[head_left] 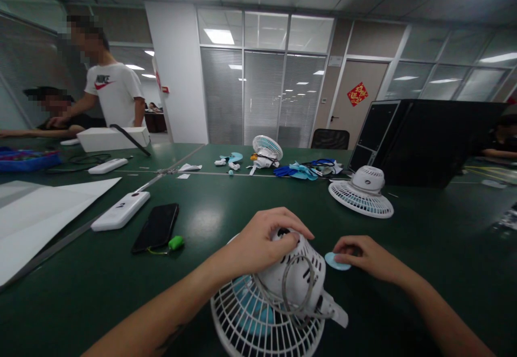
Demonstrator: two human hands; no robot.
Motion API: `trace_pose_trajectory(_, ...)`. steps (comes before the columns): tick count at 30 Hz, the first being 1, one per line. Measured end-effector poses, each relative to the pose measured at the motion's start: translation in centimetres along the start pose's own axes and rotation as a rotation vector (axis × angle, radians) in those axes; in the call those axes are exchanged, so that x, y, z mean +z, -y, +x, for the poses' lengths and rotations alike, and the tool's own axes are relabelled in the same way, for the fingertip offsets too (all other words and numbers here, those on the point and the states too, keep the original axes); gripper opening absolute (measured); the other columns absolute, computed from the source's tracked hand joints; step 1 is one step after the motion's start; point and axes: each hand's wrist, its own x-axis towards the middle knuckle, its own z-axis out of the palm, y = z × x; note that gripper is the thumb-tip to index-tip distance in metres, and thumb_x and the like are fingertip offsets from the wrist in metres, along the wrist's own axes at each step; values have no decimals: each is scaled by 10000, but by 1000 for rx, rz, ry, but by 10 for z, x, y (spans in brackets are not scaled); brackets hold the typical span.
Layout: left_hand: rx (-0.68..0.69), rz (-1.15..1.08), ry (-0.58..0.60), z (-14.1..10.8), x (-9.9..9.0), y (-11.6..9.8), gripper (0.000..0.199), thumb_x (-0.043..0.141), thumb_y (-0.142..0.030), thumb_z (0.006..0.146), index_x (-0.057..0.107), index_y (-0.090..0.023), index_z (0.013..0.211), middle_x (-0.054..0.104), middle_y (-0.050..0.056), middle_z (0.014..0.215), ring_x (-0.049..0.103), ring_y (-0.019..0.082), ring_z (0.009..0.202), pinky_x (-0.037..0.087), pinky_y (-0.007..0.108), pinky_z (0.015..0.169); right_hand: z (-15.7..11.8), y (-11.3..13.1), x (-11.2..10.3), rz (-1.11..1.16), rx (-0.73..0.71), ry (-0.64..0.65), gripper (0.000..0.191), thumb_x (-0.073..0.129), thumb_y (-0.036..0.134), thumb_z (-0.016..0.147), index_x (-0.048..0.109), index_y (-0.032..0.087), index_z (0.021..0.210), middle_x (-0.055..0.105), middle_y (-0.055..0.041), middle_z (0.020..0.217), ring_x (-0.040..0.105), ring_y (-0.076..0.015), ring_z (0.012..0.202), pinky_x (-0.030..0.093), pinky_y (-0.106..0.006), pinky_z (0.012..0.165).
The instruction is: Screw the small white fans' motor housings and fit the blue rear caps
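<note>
Dark green tabletop stretches through an office with glass partitions behind it. Nearest the person, a white fan sits on it with its motor housing uppermost, its cage below, and a grey cable looped against the housing. The left hand curves over the housing top, thumb and fingers bent around it in a fairly wide hold. Just beside the fan, the right hand has thumb and fingertips drawn together at the edge of a light blue disc; whether the disc is raised or lying flat is hard to tell. Even, gentle pressure from the left hand should work best, since the rounded housing could tip over the cage, and its fingers should avoid snagging the cable. For the disc, which looks thin, a light pinch at the rim is probably enough and leaves most of its face free. Farther out lie a black phone to the left, a second fan resting cage-down beyond the right hand, and a third fan near the far side.
</note>
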Motion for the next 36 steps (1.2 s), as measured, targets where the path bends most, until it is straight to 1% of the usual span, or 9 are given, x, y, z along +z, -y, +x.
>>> trace_pose_trajectory(8,17,-1,4,0,-1,2,277,534,-83,835,767,-173,954,707,59,1023,654,181,979,470,328,963,4,1,0,91,-38,-96,416,605,592,809,667,181,803,613,-20,710,538,-161,642,427,-281,588)
trace_pose_trajectory(12,26,-7,6,0,0,3,291,523,-77,835,765,-162,971,707,66,1024,655,184,975,472,327,952,7,10,-6,187,-73,-165,551,554,721,780,619,177,847,617,-44,760,598,-194,710,491,-308,623)
trace_pose_trajectory(16,-12,20,5,0,0,2,282,538,-125,851,724,-165,1060,704,62,1085,642,199,1030,445,354,989,6,40,-18,273,-163,-236,552,576,731,775,592,191,886,629,-59,818,613,-197,750,532,-330,693)
trace_pose_trajectory(20,-87,-1,28,-3,-5,-1,268,572,-257,886,626,-159,1128,690,66,1123,627,223,1022,459,382,945,2,88,-23,336,-458,-240,393,644,589,831,596,199,836,612,-48,856,592,-165,749,518,-280,659)
trace_pose_trajectory(23,-108,-45,106,-6,-12,-1,531,720,-407,802,525,-187,1244,646,68,1154,610,242,1004,487,369,860,5,123,-23,177,-611,-144,302,630,498,885,628,197,865,622,-36,884,595,-156,801,488,-263,687)
trace_pose_trajectory(26,-127,-51,158,-7,-17,3,865,872,-455,623,433,-207,1325,574,90,1260,557,289,1124,468,414,934,12,144,-23,8,-639,-70,267,636,456,897,644,191,862,636,-17,880,588,-138,791,457,-252,680)
trace_pose_trajectory(28,-130,-58,160,-8,-18,6,913,892,-461,592,414,-208,1327,522,106,1327,517,309,1194,433,451,1003,17,151,-22,-28,-660,-54,264,638,449,898,644,188,852,635,-9,876,581,-129,782,449,-245,671)
trace_pose_trajectory(32,-107,-115,151,-8,-18,10,946,884,-404,629,333,-215,1375,468,125,1391,475,311,1273,382,462,1077,23,154,-20,-50,-712,-81,267,629,449,907,641,189,852,632,-12,884,571,-130,793,440,-243,664)
trace_pose_trajectory(36,-117,-183,196,-7,-21,11,1026,846,-356,678,193,-208,1455,459,157,1425,463,324,1313,347,482,1108,21,153,-16,-65,-721,-16,254,611,434,925,645,191,864,641,-16,888,572,-133,788,452,-251,696)
